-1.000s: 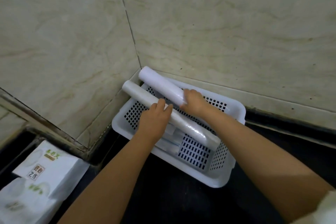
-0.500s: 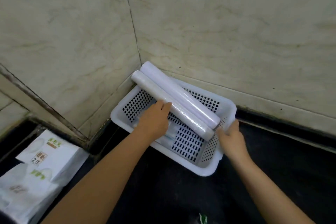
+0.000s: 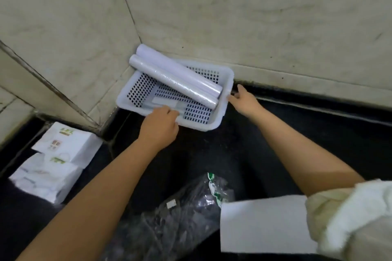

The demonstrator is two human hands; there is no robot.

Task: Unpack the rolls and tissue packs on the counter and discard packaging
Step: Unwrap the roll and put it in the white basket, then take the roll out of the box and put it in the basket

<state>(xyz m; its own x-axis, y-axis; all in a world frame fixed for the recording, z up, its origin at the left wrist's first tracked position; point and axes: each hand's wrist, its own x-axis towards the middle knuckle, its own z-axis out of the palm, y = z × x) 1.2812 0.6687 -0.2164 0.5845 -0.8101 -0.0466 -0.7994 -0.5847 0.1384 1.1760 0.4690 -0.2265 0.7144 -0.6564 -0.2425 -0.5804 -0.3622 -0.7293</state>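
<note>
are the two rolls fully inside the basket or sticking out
Sticking out. Both rolls lie slanted in the basket; their far ends rise over its back corner against the wall, while their near ends rest inside by the right rim.

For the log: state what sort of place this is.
Probably a home kitchen or utility counter corner: dark stone countertop, marble-look tiled walls, and a white perforated basket holding two wrap rolls.

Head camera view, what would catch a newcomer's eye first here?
Two long rolls lie side by side across a white perforated basket pushed into the wall corner, with the left hand on its near rim and the right hand at its right end. Crumpled clear packaging sits on the dark counter below, tissue packs at left.
</note>
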